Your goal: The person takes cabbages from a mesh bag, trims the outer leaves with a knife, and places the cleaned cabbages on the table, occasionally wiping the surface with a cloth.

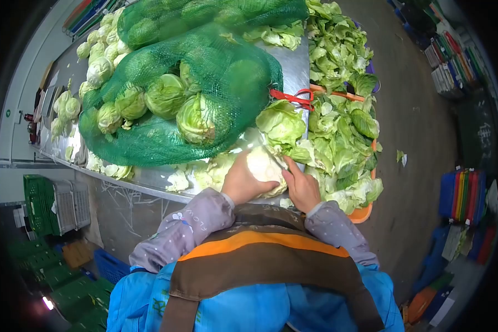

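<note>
At the metal table's near edge, my left hand point(242, 180) is wrapped round the side of a pale, trimmed cabbage point(261, 167). My right hand point(303, 189) is closed on a small knife, whose dark blade point(275, 157) lies against the cabbage's upper right side; the handle is hidden in my fingers. Just beyond the cabbage lie loose green leaves point(282, 123). A green mesh sack point(149, 146) lies open to the left, with several whole cabbages point(165, 97) showing in its mouth. Cut leaves point(213, 171) are scattered beside my left hand.
Crates heaped with cabbage leaves point(340, 133) stand against the table's right side; one has an orange rim point(361, 214). Red straps point(293, 98) lie by the sack. Peeled cabbages point(99, 72) are piled at the far left. Green crates point(39, 205) stand on the floor at left.
</note>
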Available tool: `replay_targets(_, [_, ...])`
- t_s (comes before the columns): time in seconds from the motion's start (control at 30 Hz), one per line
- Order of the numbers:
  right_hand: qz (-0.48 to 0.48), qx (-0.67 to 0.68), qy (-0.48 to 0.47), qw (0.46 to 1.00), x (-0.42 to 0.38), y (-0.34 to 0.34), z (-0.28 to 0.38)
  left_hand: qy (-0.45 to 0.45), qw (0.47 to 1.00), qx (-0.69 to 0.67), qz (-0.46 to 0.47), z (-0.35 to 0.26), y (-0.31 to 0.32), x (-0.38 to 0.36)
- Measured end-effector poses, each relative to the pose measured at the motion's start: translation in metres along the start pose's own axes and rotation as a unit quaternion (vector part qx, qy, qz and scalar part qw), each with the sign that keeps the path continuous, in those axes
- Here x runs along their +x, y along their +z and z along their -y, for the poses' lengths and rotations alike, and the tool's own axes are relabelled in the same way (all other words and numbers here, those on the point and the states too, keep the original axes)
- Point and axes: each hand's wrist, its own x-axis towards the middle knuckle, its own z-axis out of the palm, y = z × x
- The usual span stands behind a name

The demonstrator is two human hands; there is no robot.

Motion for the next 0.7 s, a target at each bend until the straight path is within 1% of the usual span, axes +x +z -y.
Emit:
replay_targets(0.03, [-0.003,0.0,0.0,1.0,0.002,0.009,-0.01,0.003,1.0,0.0,0.0,0.004,0.004,0.001])
replay_targets(0.07, [-0.027,0.067,0.002,0.997,0.004,0.02,-0.022,0.02,1.0,-0.009,-0.012,0.006,0.006,0.002])
replay_targets(0.1, [-0.049,0.136,0.005,0.989,0.006,0.02,-0.018,0.036,0.999,-0.018,-0.023,0.003,0.006,0.002])
replay_targets(0.13, [-0.026,0.167,0.046,0.985,0.004,0.015,-0.015,0.035,0.999,0.01,-0.019,-0.001,0.005,0.003])
replay_targets(0.17, [-0.028,0.167,0.045,0.985,-0.001,0.005,-0.012,0.036,0.999,0.011,-0.019,-0.005,0.003,0.003])
replay_targets(0.23, [0.044,0.057,0.065,0.995,-0.009,-0.017,0.005,0.008,0.999,0.033,0.007,-0.009,-0.001,0.002])
replay_targets(0.27, [0.047,0.061,0.068,0.995,-0.008,-0.016,0.006,0.004,0.999,0.035,0.01,-0.009,-0.001,0.001])
replay_targets(0.33, [0.055,-0.002,0.061,0.997,-0.006,-0.014,0.008,0.01,0.999,0.049,-0.009,-0.009,0.001,-0.002])
replay_targets(0.37, [0.054,-0.003,0.063,0.997,-0.003,-0.005,0.003,0.011,0.999,0.048,-0.007,-0.008,0.003,-0.002])
replay_targets(0.4, [0.006,0.12,0.073,0.99,0.002,0.012,-0.008,0.012,1.0,0.016,-0.017,-0.007,0.005,-0.003])
replay_targets(0.43, [-0.042,0.239,0.077,0.967,0.009,0.024,-0.02,0.015,0.999,-0.016,-0.032,-0.007,0.007,-0.002])
replay_targets(0.47, [-0.04,0.245,0.095,0.964,0.011,0.032,-0.029,0.019,0.999,-0.018,-0.037,-0.006,0.008,-0.001])
replay_targets(0.5, [-0.041,0.244,0.09,0.965,0.012,0.024,-0.023,0.016,0.999,-0.012,-0.034,-0.005,0.008,-0.001])
replay_targets(0.57, [0.005,0.115,0.1,0.988,0.006,-0.005,0.002,0.017,0.999,-0.002,-0.029,-0.007,0.006,-0.002])
replay_targets(0.6, [-0.007,0.054,0.036,0.998,0.004,-0.017,0.012,0.032,0.999,0.022,-0.022,-0.011,0.004,-0.005])
replay_targets(0.63, [-0.007,0.055,0.037,0.998,0.009,-0.018,0.012,0.044,0.998,0.046,-0.013,-0.016,0.003,-0.008])
replay_targets(0.67, [-0.066,0.016,-0.048,0.997,0.016,-0.02,0.011,0.01,1.0,0.016,0.0,-0.021,0.002,-0.011])
replay_targets(0.7, [-0.125,-0.023,-0.131,0.983,0.024,-0.023,0.01,0.01,1.0,0.018,0.004,-0.021,0.003,-0.013])
